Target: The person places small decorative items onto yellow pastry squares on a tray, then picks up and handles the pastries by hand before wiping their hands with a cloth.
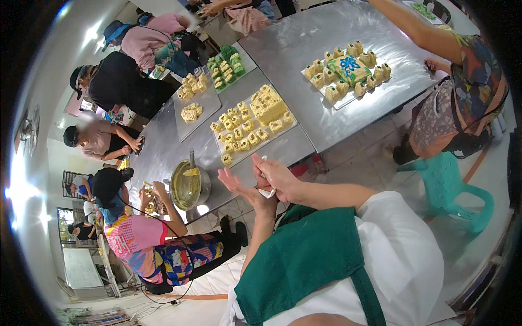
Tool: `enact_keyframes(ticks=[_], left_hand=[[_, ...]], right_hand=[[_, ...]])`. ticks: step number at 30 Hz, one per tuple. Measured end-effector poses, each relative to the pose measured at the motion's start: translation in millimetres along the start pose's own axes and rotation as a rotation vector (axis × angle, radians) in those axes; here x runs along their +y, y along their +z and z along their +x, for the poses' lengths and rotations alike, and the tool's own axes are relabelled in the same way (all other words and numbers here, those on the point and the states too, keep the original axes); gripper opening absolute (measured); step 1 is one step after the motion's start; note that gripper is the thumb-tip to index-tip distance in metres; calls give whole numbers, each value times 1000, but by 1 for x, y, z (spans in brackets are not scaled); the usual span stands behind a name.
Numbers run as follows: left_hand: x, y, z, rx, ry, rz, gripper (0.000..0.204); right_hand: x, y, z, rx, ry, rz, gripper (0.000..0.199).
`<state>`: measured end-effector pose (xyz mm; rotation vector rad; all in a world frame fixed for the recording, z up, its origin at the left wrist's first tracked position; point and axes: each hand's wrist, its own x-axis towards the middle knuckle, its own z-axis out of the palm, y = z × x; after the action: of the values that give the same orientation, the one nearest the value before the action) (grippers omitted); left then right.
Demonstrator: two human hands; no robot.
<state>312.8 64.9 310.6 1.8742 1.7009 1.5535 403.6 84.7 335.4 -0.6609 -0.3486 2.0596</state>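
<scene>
Small white paper or tissue piece (266, 191) pinched between the right hand's (277, 176) closed fingers, held in the air just off the near edge of the steel table (304, 43), against the left hand (239, 185), open with fingers spread and palm turned up. Seemingly a wiping of hands between stages of work, judging by what lies close by. Much done already: tray of yellow frosted squares around a larger yellow block (255, 122), mostly coated; farther tray with a blue-topped cake ringed by small pieces (348, 70); green-decorated pieces (227, 62) and another yellow batch (193, 89) at the far left. Left over: yellow cream in a metal bowl (190, 187) with a tool standing in it, so likely more coating to come. No packages or readable labels near the hands; only a pale board (81, 267) low at left, too small to tell more. Turquoise plastic chair (457, 187) at right; other people seated along the table's left side.
</scene>
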Motion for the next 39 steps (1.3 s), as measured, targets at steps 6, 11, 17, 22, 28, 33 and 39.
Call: enact_keyframes(ticks=[6,11,17,22,28,33,39], left_hand=[[-13,22,-6,-167,-301,-524,94],[-11,26,-4,-407,-684,-903,88],[-8,24,2,-514,-1027,-1272,83],[-19,14,-2,-568,-1025,-1309,57],[-20,-6,11,-444,-1175,-1685,70],[0,-13,19,-369,-1092,-1618,84],[-21,-23,10,-574,-1082,-1572,106]], right_hand=[[-13,3,-3,-102,-177,-52,42],[-23,-4,0,-171,-197,-89,46],[-31,-14,4,-225,-143,-106,45],[-50,-40,22,-4,-318,-88,38],[-28,-32,10,-106,-465,-646,37],[7,-23,23,-223,-1047,-1428,32],[-18,-42,39,-287,-951,-1675,23]])
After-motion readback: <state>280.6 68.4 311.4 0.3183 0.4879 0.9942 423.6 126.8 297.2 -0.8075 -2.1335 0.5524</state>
